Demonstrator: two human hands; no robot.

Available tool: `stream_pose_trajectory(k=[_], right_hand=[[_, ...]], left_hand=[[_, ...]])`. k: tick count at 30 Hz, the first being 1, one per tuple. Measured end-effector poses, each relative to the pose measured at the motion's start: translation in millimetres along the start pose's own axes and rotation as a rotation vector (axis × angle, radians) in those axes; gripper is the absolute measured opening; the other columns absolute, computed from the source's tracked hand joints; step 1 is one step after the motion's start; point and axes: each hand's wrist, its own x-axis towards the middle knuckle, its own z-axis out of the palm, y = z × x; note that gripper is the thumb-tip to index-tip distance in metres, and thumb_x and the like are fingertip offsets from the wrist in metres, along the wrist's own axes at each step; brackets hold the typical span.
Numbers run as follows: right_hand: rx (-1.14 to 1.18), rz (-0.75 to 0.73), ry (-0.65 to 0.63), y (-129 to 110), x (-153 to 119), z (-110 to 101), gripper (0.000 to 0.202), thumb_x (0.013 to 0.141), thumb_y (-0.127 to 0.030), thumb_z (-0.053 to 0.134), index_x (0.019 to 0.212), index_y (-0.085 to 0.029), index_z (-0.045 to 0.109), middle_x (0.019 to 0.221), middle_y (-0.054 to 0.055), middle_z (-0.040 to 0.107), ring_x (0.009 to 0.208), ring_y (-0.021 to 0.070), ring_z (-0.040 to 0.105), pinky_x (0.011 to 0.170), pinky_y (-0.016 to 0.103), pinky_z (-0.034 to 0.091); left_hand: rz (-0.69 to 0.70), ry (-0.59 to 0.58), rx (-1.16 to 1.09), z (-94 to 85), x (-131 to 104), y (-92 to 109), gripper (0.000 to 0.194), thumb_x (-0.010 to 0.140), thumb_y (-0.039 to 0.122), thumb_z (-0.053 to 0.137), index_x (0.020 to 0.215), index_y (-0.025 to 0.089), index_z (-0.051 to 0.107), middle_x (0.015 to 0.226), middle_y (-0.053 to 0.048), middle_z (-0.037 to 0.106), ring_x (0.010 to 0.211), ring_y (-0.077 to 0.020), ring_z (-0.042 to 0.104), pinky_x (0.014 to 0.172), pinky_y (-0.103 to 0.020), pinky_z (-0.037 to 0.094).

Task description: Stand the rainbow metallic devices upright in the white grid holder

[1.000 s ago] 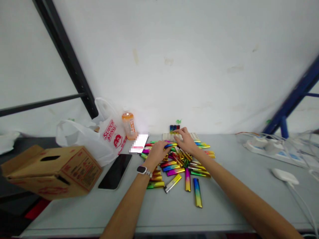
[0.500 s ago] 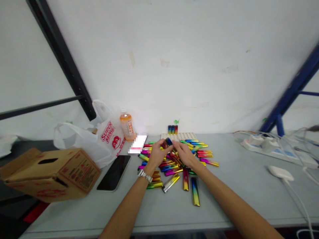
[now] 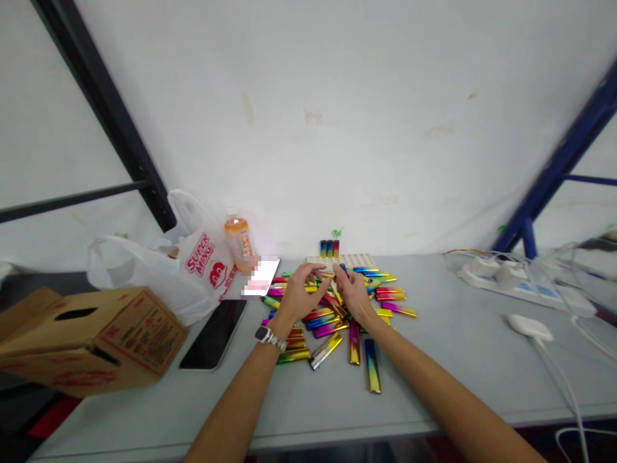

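A grey table is noted across the lower frame, its middle left as working space. A cardboard box and a white plastic bag are set at left, apparently to be clear of both arms. A loose heap of metallic lighters is spread at lower centre, presumably so that single pieces can be reached by either hand. A power strip is sited at right, well apart from the heap. A pale, pitted board is placed against the wall, behind the heap. A phone is laid flat left of centre; a bottle is stood behind it. The left hand is found with thumb and fingers parted, nothing clearly grasped, just beside its partner. Three upright lighters are seen at the board's left end, seemingly supported by it. One dark-ended lighter is gripped near centre by the right hand, roughly upright; its lower part is hidden by the fingers.
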Motion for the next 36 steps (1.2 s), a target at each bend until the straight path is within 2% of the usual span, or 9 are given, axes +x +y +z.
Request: stream_pose_trajectory(k=[2,7,15,18,21,26,31,33,36], right_hand=[[-0.053,0.008,0.042,3,1,-2,0.052,0.084,-0.064,0.051,0.056,-0.022,0.039,0.049,-0.006,0.030,0.050,0.0098,0.027,0.049,0.027,0.021],[-0.131,0.011,0.086,6,1,-1,0.040,0.083,-0.047,0.047,0.054,-0.022,0.039,0.051,-0.005,0.031,0.053,0.0109,0.028,0.052,0.028,0.022],[-0.083,-0.022,0.053,7,-1,-3,0.048,0.086,-0.055,0.046,0.053,-0.022,0.036,0.049,-0.005,0.031,0.052,0.0113,0.030,0.053,0.028,0.024],[-0.130,-0.035,0.083,8,1,-4,0.046,0.087,-0.052,0.043,0.052,-0.022,0.038,0.050,-0.004,0.033,0.053,0.0123,0.033,0.054,0.028,0.025],[-0.111,-0.044,0.110,11,2,-4,0.046,0.088,-0.055,0.045,0.057,-0.021,0.042,0.052,-0.004,0.036,0.053,0.0122,0.035,0.053,0.028,0.027],[0.043,-0.052,-0.013,14,4,-3,0.051,0.094,-0.063,0.038,0.083,-0.018,0.061,0.055,-0.005,0.042,0.049,0.0118,0.038,0.049,0.026,0.031],[0.047,-0.100,-0.115,10,10,-3,0.046,0.091,-0.059,0.049,0.105,-0.018,0.064,0.066,-0.001,0.058,0.056,0.0136,0.052,0.053,0.026,0.042],[0.086,-0.110,-0.130,11,16,-4,0.045,0.089,-0.058,0.054,0.106,-0.018,0.063,0.073,0.001,0.064,0.064,0.0157,0.059,0.061,0.027,0.047],[0.131,-0.127,-0.137,13,30,-5,0.039,0.084,-0.056,0.063,0.093,-0.018,0.061,0.077,0.003,0.067,0.070,0.0162,0.062,0.067,0.028,0.049]], left_hand=[[-0.034,-0.010,0.028,-1.6,0,-6,0.015,0.089,0.029,0.059,0.097,0.018,0.066,0.084,-0.003,0.063,0.078,-0.0153,0.058,0.073,-0.029,0.047],[-0.053,-0.077,0.089,2.8,-2,-18,0.015,0.091,0.027,0.057,0.083,0.018,0.066,0.086,-0.004,0.065,0.086,-0.0184,0.060,0.080,-0.032,0.048],[-0.063,-0.163,0.174,8.1,-5,-22,0.008,0.087,0.024,0.061,0.085,0.019,0.067,0.092,-0.006,0.067,0.094,-0.0225,0.060,0.088,-0.038,0.047],[-0.057,-0.181,0.215,9.1,-6,-25,0.011,0.087,0.028,0.062,0.087,0.019,0.068,0.094,-0.006,0.067,0.095,-0.0239,0.059,0.089,-0.040,0.047],[-0.054,-0.210,0.270,9.5,-6,-25,0.011,0.086,0.026,0.062,0.091,0.019,0.069,0.096,-0.007,0.067,0.096,-0.0248,0.059,0.091,-0.042,0.046],[-0.010,-0.240,0.293,9.6,-8,-24,0.018,0.081,0.017,0.062,0.098,0.020,0.069,0.101,-0.007,0.067,0.098,-0.0245,0.059,0.093,-0.042,0.047],[0.017,-0.249,0.304,10.3,-8,-24,0.013,0.086,0.023,0.060,0.096,0.020,0.069,0.098,-0.007,0.067,0.096,-0.0237,0.060,0.091,-0.041,0.047],[0.005,-0.243,0.294,10.0,-8,-24,0.014,0.088,0.025,0.059,0.095,0.020,0.069,0.097,-0.007,0.067,0.095,-0.0232,0.060,0.091,-0.040,0.047],[-0.030,-0.232,0.274,8.9,-7,-23,0.012,0.088,0.024,0.059,0.090,0.020,0.070,0.097,-0.007,0.067,0.095,-0.0230,0.060,0.091,-0.040,0.047]])
